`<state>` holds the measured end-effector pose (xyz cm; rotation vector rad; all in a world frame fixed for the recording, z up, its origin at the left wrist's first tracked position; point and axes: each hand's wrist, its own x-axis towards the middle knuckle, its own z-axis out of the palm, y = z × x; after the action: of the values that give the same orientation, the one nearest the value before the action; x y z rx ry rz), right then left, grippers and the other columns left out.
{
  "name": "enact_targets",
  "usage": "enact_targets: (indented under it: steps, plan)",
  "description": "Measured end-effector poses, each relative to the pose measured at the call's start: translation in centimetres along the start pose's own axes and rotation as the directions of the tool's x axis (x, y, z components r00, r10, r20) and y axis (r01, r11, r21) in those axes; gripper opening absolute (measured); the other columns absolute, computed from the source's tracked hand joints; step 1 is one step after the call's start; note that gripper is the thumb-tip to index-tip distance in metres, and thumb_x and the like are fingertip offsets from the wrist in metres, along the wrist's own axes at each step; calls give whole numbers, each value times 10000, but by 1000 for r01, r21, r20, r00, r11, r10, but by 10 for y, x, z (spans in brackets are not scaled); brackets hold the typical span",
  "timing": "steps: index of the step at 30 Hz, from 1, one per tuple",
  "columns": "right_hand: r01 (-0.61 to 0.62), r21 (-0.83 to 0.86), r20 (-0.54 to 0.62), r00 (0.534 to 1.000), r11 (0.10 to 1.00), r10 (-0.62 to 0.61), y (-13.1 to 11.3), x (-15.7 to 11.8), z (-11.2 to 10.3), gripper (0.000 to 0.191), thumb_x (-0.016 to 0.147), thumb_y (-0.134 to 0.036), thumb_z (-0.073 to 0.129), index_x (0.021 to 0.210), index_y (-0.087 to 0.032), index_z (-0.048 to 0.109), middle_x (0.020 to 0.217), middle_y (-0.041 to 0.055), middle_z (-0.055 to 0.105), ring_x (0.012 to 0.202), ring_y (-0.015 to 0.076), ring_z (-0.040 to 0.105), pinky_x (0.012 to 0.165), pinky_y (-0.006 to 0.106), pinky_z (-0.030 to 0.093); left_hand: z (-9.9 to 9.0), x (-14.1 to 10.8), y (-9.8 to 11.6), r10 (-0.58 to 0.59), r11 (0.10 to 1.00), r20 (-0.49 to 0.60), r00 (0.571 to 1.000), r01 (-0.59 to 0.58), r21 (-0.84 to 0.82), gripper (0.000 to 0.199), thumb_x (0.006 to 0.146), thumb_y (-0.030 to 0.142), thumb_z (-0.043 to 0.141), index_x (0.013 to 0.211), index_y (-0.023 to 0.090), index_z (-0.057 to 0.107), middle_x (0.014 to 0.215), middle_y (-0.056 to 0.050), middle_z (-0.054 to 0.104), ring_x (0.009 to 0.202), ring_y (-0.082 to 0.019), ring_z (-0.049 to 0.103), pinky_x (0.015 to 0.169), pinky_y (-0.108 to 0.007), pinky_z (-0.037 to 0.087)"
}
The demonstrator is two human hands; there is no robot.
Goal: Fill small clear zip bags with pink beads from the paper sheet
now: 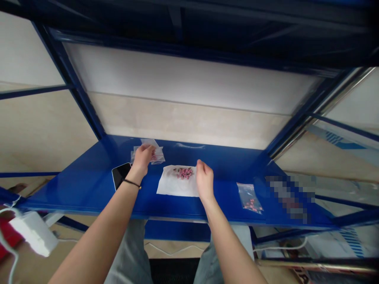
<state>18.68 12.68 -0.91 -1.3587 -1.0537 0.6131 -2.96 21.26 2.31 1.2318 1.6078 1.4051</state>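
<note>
A crumpled translucent packet (158,157) is gripped by the closed left hand (142,158). The empty, half-open right hand (205,182) is held beside pink beads (185,173), which are kept together on a white paper sheet (169,186).

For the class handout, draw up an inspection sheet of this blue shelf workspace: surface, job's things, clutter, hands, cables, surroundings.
surface: glossy blue metal shelf; a pixelated patch hides its right part.
job's things: pink beads on a white paper sheet; crumpled translucent bag.
clutter: black smartphone; zip bag of pink beads.
hands: left hand grips the bag; right hand, empty, beside the sheet.
cables: white power adapter, white cable; another white cable.
surroundings: pale wall, blue frame.
</note>
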Motion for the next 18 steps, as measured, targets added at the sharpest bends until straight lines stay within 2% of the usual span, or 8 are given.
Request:
enact_targets:
  steps: [1,2,5,6,8,10,12,18]
  plan:
    - [109,-242,85,992,964,-91,6,13,10,395,997,-378,482,639,-222,425,585,-34,465,579,136,442,577,261,333,5,12,2,11,998,5,1000,-11,59,132,722,265,578,806,166,605,710,-54,656,714,-244,680,662,-346,552]
    - [213,-428,185,972,879,-145,12,22,19,366,1011,-329,462,663,-213,474,630,-8,530,635,154,498,627,270,355,9,20,3,14,996,-1,1000,-14,93,165,694,238,617,833,151,624,756,-93,680,798,-293,692,710,-381,548]
    - [468,-678,424,879,567,-218,28,30,40,290,1032,-249,418,816,-184,600,835,74,663,839,206,590,755,295,396,12,30,-3,137,930,8,991,-131,344,415,690,217,684,1082,86,644,1062,-237,695,1151,-435,592,917,-496,479]
    - [518,-701,467,853,490,-235,33,29,44,281,1037,-247,410,864,-176,620,887,91,676,894,221,593,785,304,403,11,31,-9,210,853,36,977,-201,481,531,727,252,687,1217,64,602,1185,-271,655,1238,-463,525,969,-526,443]
    - [573,-719,514,819,393,-255,39,24,47,274,1038,-261,410,918,-168,638,934,105,680,955,246,584,821,328,411,7,31,-22,333,607,117,936,-307,733,720,836,365,633,1449,46,429,1366,-300,546,1317,-493,433,1012,-572,400]
    - [593,-726,532,805,348,-261,42,21,46,248,1026,-273,438,940,-165,644,953,109,675,980,264,570,834,352,413,2,32,-34,351,428,161,923,-310,849,743,918,439,531,1528,63,336,1447,-298,471,1315,-514,414,995,-611,399]
    - [598,-731,537,802,330,-262,44,20,44,208,1004,-276,478,956,-162,645,976,112,668,993,274,558,840,371,412,-2,33,-40,323,349,187,928,-300,888,677,957,464,461,1527,109,377,1497,-276,422,1305,-518,416,974,-632,407]
    - [607,-724,544,795,328,-268,35,16,46,173,972,-276,524,940,-168,655,988,108,655,998,272,534,840,379,395,-9,11,-24,347,335,227,910,-347,876,489,999,424,391,1421,251,567,1508,-203,426,1339,-490,393,976,-634,417]
